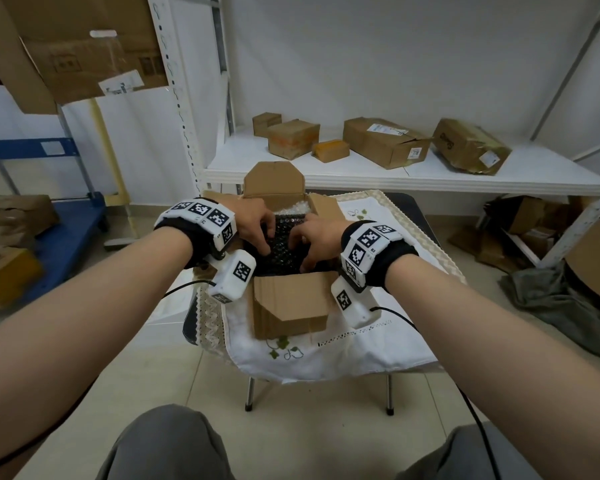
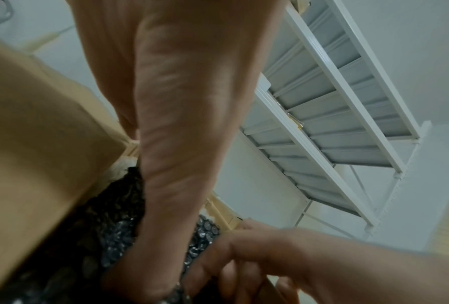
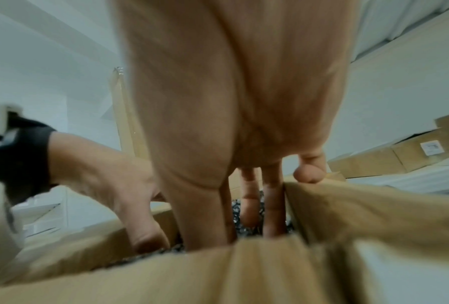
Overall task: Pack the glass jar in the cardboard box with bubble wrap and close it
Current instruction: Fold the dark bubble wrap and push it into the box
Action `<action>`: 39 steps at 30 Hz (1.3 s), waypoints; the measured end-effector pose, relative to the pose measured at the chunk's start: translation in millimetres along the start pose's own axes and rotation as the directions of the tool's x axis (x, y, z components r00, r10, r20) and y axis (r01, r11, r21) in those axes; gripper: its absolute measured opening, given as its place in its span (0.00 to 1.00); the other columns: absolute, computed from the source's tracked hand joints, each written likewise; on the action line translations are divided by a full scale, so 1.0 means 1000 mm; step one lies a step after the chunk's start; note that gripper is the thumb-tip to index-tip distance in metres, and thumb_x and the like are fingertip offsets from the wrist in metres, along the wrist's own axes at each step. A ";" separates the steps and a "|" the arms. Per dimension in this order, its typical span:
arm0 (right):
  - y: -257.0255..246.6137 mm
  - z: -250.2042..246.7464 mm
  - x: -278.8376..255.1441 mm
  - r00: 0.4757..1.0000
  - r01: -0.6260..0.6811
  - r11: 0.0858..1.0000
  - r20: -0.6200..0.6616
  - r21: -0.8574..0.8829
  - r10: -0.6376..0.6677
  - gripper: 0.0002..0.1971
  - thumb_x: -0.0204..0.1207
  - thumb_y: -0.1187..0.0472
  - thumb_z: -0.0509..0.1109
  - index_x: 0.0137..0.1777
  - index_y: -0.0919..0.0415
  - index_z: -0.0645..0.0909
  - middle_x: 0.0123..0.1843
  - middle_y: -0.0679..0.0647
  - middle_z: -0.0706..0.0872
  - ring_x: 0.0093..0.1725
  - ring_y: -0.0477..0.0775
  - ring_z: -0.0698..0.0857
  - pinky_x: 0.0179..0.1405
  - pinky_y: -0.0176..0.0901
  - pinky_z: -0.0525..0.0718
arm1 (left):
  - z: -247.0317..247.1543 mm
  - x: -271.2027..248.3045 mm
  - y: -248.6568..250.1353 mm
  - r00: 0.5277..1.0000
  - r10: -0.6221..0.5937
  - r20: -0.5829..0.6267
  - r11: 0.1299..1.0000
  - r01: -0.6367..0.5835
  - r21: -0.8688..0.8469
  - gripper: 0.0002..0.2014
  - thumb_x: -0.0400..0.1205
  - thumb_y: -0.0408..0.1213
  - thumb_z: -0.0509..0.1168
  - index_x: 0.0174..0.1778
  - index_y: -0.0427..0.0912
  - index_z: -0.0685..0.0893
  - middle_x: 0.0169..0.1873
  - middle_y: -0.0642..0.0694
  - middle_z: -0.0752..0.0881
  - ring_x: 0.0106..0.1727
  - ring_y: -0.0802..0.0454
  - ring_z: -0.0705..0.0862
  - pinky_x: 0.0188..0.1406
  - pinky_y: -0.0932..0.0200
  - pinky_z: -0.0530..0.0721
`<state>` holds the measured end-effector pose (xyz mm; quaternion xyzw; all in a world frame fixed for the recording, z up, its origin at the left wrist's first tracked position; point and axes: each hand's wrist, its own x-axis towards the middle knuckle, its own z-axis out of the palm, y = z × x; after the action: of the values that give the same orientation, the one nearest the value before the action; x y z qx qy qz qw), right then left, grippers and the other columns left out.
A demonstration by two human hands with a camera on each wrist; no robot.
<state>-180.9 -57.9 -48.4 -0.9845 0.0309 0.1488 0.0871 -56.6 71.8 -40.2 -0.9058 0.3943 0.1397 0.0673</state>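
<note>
An open cardboard box (image 1: 291,303) stands on a white embroidered cloth (image 1: 361,348) over a small table, its back flap upright and its front flap folded down. Inside lies a dark bubble-wrap bundle (image 1: 284,245); the jar itself is hidden. My left hand (image 1: 257,226) reaches in from the left, its bent fingers spread over the bundle's top. My right hand (image 1: 312,240) curls round the bundle's near right side. In the right wrist view its fingers (image 3: 272,205) go down beside the box wall (image 3: 361,205) onto the wrap (image 3: 244,231). In the left wrist view my left hand (image 2: 179,144) rests on the wrap (image 2: 109,226).
A white shelf (image 1: 395,180) right behind the table carries several cardboard parcels (image 1: 385,142). A blue cart (image 1: 73,233) and more boxes (image 1: 11,216) stand on the floor at left. A grey cloth heap (image 1: 561,306) and boxes lie at right.
</note>
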 end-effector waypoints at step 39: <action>0.007 0.013 0.026 0.993 -0.110 0.905 -0.017 -0.411 0.113 0.42 0.73 0.35 0.69 0.84 0.42 0.54 0.86 0.57 0.57 0.86 0.65 0.51 0.81 0.67 0.49 | 0.016 0.002 0.021 0.995 -0.005 0.099 0.958 -0.024 0.284 0.47 0.64 0.58 0.78 0.80 0.57 0.67 0.67 0.45 0.83 0.63 0.42 0.83 0.67 0.43 0.81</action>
<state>-160.3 -63.6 -69.1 -0.9769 0.0549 0.1602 -0.1303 -74.3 59.5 -55.9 -0.8768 0.4108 0.1261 0.2159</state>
